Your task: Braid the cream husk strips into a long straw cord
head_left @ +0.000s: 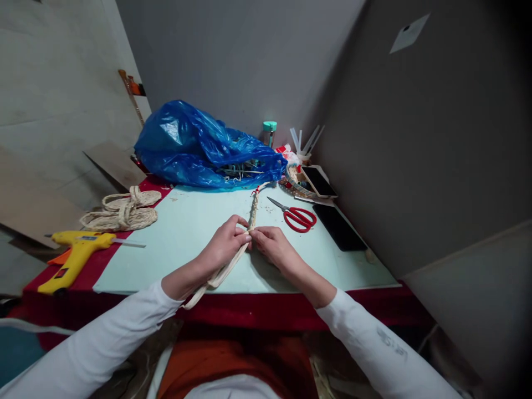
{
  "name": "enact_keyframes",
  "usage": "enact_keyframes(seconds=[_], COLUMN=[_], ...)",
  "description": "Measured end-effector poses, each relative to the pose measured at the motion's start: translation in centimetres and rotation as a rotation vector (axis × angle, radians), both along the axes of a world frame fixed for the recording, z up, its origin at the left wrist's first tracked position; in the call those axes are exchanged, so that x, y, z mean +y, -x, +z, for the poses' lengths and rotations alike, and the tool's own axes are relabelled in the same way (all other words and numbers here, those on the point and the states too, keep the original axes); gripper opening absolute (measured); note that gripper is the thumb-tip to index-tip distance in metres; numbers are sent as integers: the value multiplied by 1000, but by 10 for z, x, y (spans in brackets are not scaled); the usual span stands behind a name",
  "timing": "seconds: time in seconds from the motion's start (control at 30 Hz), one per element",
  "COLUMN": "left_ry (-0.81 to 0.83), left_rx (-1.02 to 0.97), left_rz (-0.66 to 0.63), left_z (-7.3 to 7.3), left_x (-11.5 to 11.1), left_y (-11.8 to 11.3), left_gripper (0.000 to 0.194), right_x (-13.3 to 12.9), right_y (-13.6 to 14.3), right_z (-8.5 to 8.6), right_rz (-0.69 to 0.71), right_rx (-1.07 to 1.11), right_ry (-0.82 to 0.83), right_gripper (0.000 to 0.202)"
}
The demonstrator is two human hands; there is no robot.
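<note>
Pale straw-like strands form a braid (254, 209) that runs away from me over the light board, with a red tie near its far end. My left hand (228, 242) pinches the near end of the braid between thumb and fingers. Loose strands (226, 271) trail from there under my left wrist and past the board's front edge. Right beside it, my right hand (269, 244) is closed on the same spot, its fingertips pressed to the strands. Red-handled scissors (297, 216) lie a little beyond my right hand, blades partly spread.
A blue plastic bag (203, 147) bulges at the back. Woven sandals (128, 213) and a yellow glue gun (77, 252) lie at left. A dark phone (338, 226) is at right, another phone (319, 182) behind it. A teal-lidded jar (270, 132) stands near the wall.
</note>
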State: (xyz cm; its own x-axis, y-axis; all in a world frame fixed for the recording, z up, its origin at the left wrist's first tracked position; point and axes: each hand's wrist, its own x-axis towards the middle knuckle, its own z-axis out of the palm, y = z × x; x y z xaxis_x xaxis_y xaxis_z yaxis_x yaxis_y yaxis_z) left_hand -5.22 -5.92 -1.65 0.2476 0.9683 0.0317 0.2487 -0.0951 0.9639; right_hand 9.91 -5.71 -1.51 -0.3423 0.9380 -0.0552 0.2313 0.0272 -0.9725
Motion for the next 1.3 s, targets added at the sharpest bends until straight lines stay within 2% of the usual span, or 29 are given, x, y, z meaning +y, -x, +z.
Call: enact_keyframes(seconds=[0.13, 0.27, 0.33, 0.47, 0.6, 0.73, 0.83, 0.93, 1.0, 1.03, 1.07, 1.17, 1.23, 1.3], left_ry=[-246, -307, -345, -495, -601, -644, -636, -584, -510, -452, -357, 61, 237, 321], left_rx=[372, 662, 767, 1001, 1138, 1212, 1087, 767, 527, 411, 277, -116, -267, -335], left_rz=[-21, 62, 111, 206, 155, 121, 82, 74, 220, 242, 206, -80, -167, -185], left_z=[11, 25, 28, 27, 24, 16, 16, 25, 30, 31, 30, 19, 11, 4], left_x=[-1, -5, -10, -22, -33, -43, -52, -50, -38, -29, -20, 5, 14, 17], left_y=[6, 4, 1, -10, -29, -47, -44, -24, -10, -4, -1, -1, -6, -9], left_gripper=[10, 16, 18, 24, 23, 32, 30, 25, 20, 18, 21, 29, 25, 23], right_x=[3, 2, 0, -3, -6, -6, -5, -5, -6, -6, -6, -8, -9, -11], right_y=[2, 3, 4, 3, 1, -1, -3, -4, -5, -5, -6, -5, -6, -6], right_z=[-9, -13, -11, -6, -5, -6, -5, -3, -2, -2, -1, -1, 0, 0], right_rz=[-77, -137, -133, -126, -95, -100, -120, -100, -96, -97, -93, -29, -6, 1], right_rx=[-154, -175, -102, 123, 327, 408, 408, 417, 403, 393, 390, 430, 423, 389], right_ry=[-211, -273, -240, -73, 26, 98, 121, 83, 108, 132, 156, 174, 181, 182], right_gripper=[32, 34, 33, 27, 20, 18, 25, 22, 24, 23, 22, 21, 22, 21])
